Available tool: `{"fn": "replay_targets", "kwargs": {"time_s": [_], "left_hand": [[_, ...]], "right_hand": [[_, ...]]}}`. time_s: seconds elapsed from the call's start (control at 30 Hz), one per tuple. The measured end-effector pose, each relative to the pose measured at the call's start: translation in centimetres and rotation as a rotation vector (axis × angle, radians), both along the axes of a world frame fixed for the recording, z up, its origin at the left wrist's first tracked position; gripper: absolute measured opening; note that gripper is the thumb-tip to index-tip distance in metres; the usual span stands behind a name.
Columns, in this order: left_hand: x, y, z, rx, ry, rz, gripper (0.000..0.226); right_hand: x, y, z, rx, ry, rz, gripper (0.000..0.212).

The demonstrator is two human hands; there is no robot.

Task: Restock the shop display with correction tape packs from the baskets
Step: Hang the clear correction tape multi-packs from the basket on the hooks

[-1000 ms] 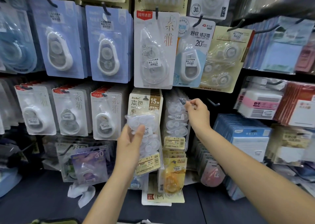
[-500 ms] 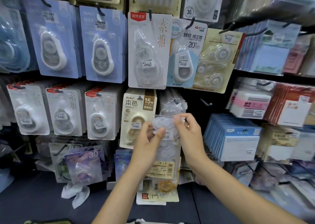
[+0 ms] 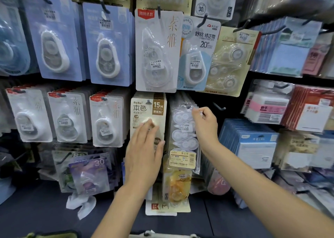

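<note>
A clear bag of several white correction tapes (image 3: 184,136) hangs at the front of a stack on a display hook, with a yellow label at its bottom. My right hand (image 3: 205,124) pinches the top right corner of this pack, near the hook hole. My left hand (image 3: 144,152) hovers with straight fingers in front of the beige "15M" correction tape pack (image 3: 148,111) just to the left, holding nothing. The baskets are out of view.
Blue carded tapes (image 3: 106,44) and white carded ones (image 3: 106,122) fill the hooks to the left. A tall white pack (image 3: 157,51) hangs above. Sticky-note stacks (image 3: 253,145) crowd the right shelves. An empty hook (image 3: 218,107) juts out right of my right hand.
The clear pack went from both hands onto the hook. My left hand let go of it and moved left, its fingers now straight. My right hand rose to the pack's top corner.
</note>
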State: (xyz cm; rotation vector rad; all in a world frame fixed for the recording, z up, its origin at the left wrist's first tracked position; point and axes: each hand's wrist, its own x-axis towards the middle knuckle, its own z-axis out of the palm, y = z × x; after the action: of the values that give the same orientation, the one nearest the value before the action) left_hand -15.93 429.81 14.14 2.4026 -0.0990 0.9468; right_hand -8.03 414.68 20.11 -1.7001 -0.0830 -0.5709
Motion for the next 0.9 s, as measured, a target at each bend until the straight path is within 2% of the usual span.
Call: {"fn": "replay_targets", "kwargs": {"time_s": [0.27, 0.4, 0.47, 0.5, 0.63, 0.7, 0.73, 0.83, 0.9], "left_hand": [[-0.9, 1.1, -0.5, -0.002, -0.008, -0.07, 0.041], [-2.9, 2.0, -3.3, -0.031, 0.036, -0.09, 0.029], [-4.4, 2.3, -6.0, -0.035, 0.181, -0.105, 0.025], [-5.3, 2.5, -7.7, -0.027, 0.281, -0.113, 0.023], [-9.4, 2.6, -15.2, 0.096, 0.735, -0.159, 0.022], [-11.9, 2.2, -19.4, 0.15, 0.922, -0.191, 0.026], [-13.1, 1.9, -21.5, 0.152, 1.007, -0.195, 0.03], [-16.6, 0.8, -26.8, 0.042, 1.19, -0.155, 0.04], [-18.1, 0.0, -29.1, -0.028, 1.222, -0.12, 0.047]], "right_hand": [[0.9, 0.0, -1.5, 0.016, 0.053, -0.113, 0.025], [-1.9, -1.5, -6.8, 0.059, 0.002, -0.173, 0.019], [-4.9, -2.0, -11.8, 0.004, 0.019, -0.083, 0.012], [-6.7, -2.0, -14.8, -0.049, 0.086, -0.008, 0.01], [-14.6, -1.4, -27.4, -0.222, 0.518, 0.265, 0.011], [-18.0, -1.2, -32.7, -0.207, 0.768, 0.377, 0.023], [-19.4, -1.2, -34.9, -0.273, 0.868, 0.416, 0.033], [-21.8, -1.7, -39.4, -0.581, 0.972, 0.368, 0.062], [-22.2, -2.2, -40.8, -0.596, 1.05, 0.298, 0.079]]}}
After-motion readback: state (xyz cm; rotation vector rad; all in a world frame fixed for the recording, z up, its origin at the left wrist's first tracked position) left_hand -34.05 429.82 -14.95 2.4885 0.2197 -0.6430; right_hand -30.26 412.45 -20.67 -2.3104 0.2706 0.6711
